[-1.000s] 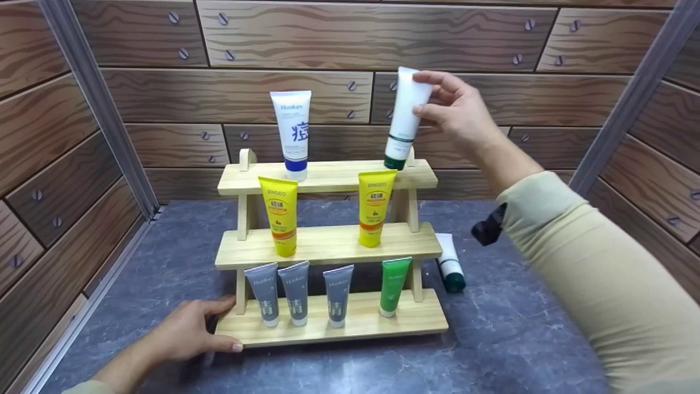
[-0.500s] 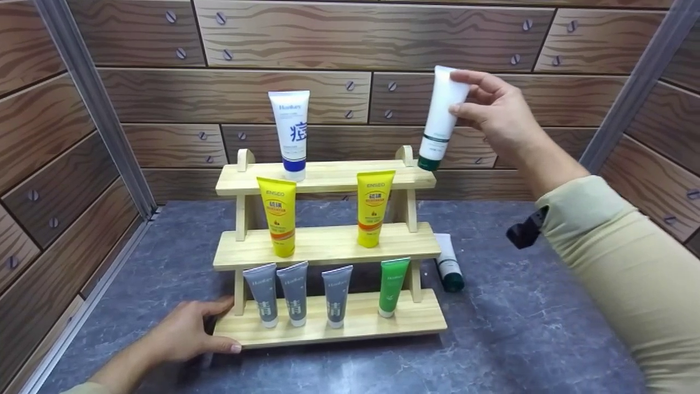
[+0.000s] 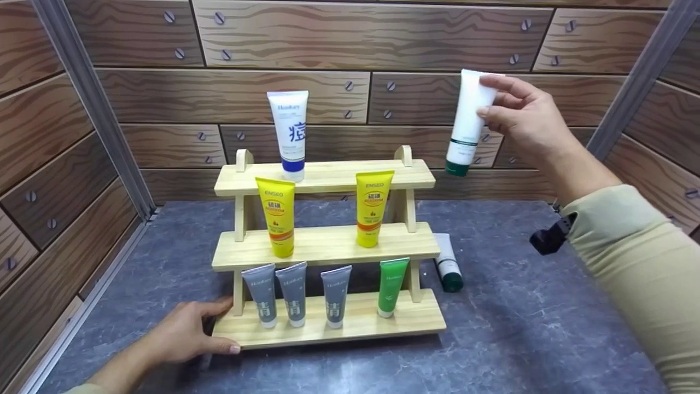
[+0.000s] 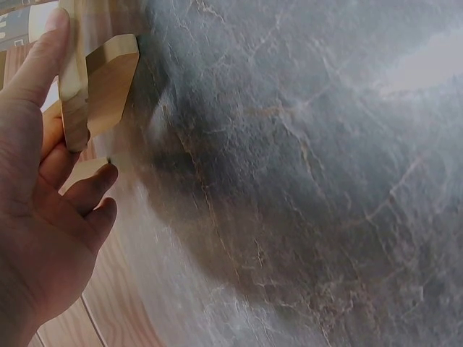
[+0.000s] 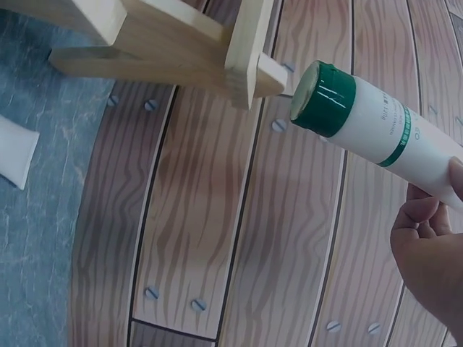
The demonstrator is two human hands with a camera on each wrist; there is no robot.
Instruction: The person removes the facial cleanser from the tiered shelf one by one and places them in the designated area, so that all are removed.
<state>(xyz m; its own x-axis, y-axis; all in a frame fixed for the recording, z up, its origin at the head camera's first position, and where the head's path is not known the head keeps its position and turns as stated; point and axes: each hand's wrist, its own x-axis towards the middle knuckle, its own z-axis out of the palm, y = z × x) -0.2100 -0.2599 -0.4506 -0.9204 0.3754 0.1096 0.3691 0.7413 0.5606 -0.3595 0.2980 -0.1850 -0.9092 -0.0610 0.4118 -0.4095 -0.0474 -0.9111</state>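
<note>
My right hand [image 3: 528, 112] pinches a white squeeze tube [image 3: 470, 120] near its top, thumb in front. The tube hangs in the air right of the stand's top shelf, tilted, its dark green cap [image 5: 329, 99] downward. My left hand [image 3: 180, 334] grips the left end of the bottom shelf of a three-tier wooden display stand [image 3: 333, 238]. In the left wrist view the thumb lies on one side of the board [image 4: 74, 108] and fingers on the other. A white tube with a blue cap [image 3: 290, 134] stands on the top shelf.
Two yellow tubes [image 3: 275, 216] stand on the middle shelf. The bottom shelf carries several grey tubes [image 3: 292, 293] and a green tube [image 3: 392, 287]. Another white tube with a green cap [image 3: 449, 262] lies on the marbled tabletop [image 3: 508, 306], right of the stand. Wood-print walls [image 3: 306, 44] surround the table.
My right hand has carried the white tube rightward, from over the right end of the top shelf to beyond it, and slightly lower. The left hand keeps its grip on the stand.
</note>
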